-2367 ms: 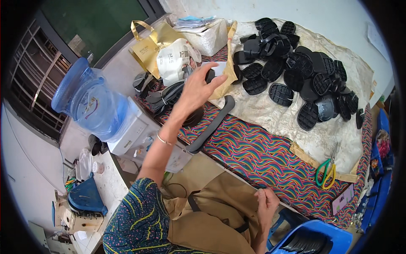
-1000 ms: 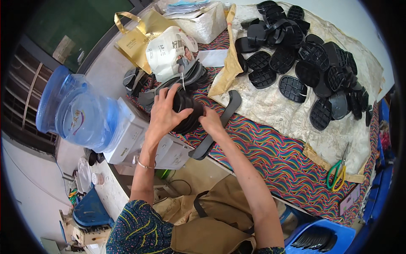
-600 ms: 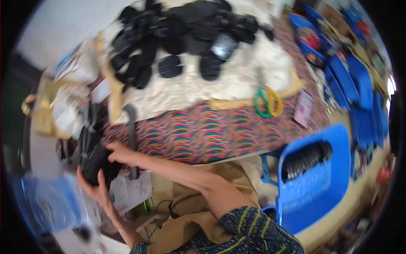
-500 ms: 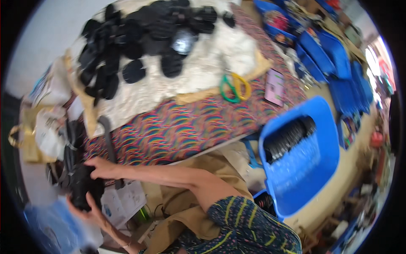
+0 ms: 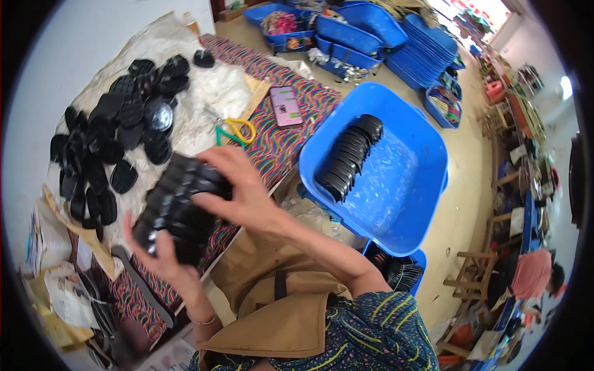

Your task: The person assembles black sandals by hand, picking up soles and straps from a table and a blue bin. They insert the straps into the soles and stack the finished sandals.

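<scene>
Between my two hands is a thick stack of glossy black curved pieces, held tilted over the table's near side; their exact kind is unclear. My right hand grips its upper right end, thumb across the near side. My left hand closes on the lower left end with the thumb pressed against it. Many loose black rounded pieces lie heaped on a white cloth beyond the stack. To the right, a blue tub holds a neat row of similar black pieces.
Scissors with green and yellow handles and a pink-screened phone lie on the patterned tablecloth. A second blue tub with black pieces stands below the first. Stacked blue tubs, a wooden stool and a seated person are farther off.
The view has swung right. My hands have moved from the table's left end toward its middle, carrying the black stack nearer to the blue tub.
</scene>
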Tool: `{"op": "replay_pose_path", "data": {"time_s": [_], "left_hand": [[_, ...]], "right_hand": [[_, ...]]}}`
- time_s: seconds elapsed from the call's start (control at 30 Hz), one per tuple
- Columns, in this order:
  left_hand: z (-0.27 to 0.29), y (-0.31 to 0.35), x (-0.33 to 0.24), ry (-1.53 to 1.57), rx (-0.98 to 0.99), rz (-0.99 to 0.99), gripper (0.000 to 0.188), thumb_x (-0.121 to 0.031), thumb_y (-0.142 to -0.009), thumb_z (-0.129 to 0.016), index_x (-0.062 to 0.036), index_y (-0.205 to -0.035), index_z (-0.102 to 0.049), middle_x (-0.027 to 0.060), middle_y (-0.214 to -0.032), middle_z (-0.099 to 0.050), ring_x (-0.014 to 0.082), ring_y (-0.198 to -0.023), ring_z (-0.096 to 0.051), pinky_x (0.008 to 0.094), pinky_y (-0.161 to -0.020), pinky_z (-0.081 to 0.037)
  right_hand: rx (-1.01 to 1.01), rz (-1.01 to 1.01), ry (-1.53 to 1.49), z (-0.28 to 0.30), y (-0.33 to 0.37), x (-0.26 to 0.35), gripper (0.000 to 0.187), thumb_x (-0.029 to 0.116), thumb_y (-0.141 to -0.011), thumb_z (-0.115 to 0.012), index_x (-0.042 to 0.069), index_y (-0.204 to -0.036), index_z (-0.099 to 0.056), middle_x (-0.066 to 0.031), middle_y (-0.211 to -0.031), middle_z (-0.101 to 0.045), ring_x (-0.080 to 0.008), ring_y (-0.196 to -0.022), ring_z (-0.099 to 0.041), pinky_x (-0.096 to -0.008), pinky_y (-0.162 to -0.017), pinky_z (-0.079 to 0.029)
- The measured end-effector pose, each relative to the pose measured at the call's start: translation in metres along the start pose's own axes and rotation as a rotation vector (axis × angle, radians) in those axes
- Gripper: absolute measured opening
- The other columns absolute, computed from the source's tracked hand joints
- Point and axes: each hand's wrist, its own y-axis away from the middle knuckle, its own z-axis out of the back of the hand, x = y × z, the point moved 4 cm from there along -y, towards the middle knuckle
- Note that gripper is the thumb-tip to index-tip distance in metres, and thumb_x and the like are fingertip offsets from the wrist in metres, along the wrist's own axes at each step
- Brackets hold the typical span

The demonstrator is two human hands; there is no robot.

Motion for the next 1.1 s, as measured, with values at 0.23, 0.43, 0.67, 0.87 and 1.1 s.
{"op": "replay_pose_path", "data": {"time_s": [0.23, 0.43, 0.67, 0.87, 1.1], "left_hand": [[-0.108, 0.063, 0.065, 0.374, 0.333, 0.479, 0.057, -0.013, -0.083, -0.071, -0.0065, -0.133, -0.044, 0.0100, -0.126, -0.046, 0.0190, -0.113, -0.049, 0.0330, -0.099, -0.041], [-0.186, 0.131, 0.097, 0.430, 0.559, 0.780, 0.062, -0.016, -0.084, -0.076, -0.0092, -0.133, -0.038, 0.0104, -0.120, -0.048, 0.0186, -0.106, -0.054, 0.0322, -0.088, -0.050], [-0.259, 0.214, 0.152, 0.294, 0.753, 1.066, 0.076, -0.030, -0.084, -0.079, -0.0072, -0.134, -0.027, 0.0158, -0.123, -0.044, 0.0218, -0.111, -0.053, 0.0337, -0.089, -0.050], [-0.286, 0.285, 0.221, 0.118, 0.705, 1.371, 0.086, -0.032, -0.083, -0.079, -0.0068, -0.142, -0.022, 0.0155, -0.133, -0.043, 0.0262, -0.120, -0.050, 0.0449, -0.095, -0.047], [-0.282, 0.329, 0.276, 0.196, 0.624, 1.568, 0.065, -0.023, -0.090, -0.072, -0.0041, -0.139, -0.035, 0.0152, -0.134, -0.048, 0.0266, -0.124, -0.051, 0.0521, -0.100, -0.045]], "right_hand": [[-0.278, -0.289, 0.296, 0.138, 0.056, -0.001, 0.047, 0.016, -0.075, -0.078, 0.000, -0.117, -0.064, -0.0156, -0.115, -0.060, -0.0305, -0.113, -0.052, -0.0386, -0.100, -0.041], [-0.395, -0.586, 0.263, 0.240, 0.117, -0.046, 0.051, 0.018, -0.079, -0.077, -0.004, -0.122, -0.063, -0.0149, -0.116, -0.062, -0.0254, -0.109, -0.060, -0.0345, -0.096, -0.045], [-0.571, -0.859, 0.084, 0.330, 0.179, -0.100, 0.050, 0.019, -0.078, -0.076, -0.007, -0.118, -0.065, -0.0146, -0.105, -0.069, -0.0218, -0.096, -0.065, -0.0322, -0.088, -0.049], [-0.545, -1.034, 0.152, 0.386, 0.247, -0.168, 0.047, 0.022, -0.075, -0.077, -0.007, -0.112, -0.069, -0.0155, -0.102, -0.071, -0.0217, -0.092, -0.066, -0.0325, -0.083, -0.051], [-0.377, -1.130, 0.116, 0.403, 0.262, -0.217, 0.050, 0.023, -0.073, -0.078, -0.005, -0.113, -0.070, -0.0148, -0.107, -0.069, -0.0227, -0.096, -0.065, -0.0342, -0.086, -0.050]]}}
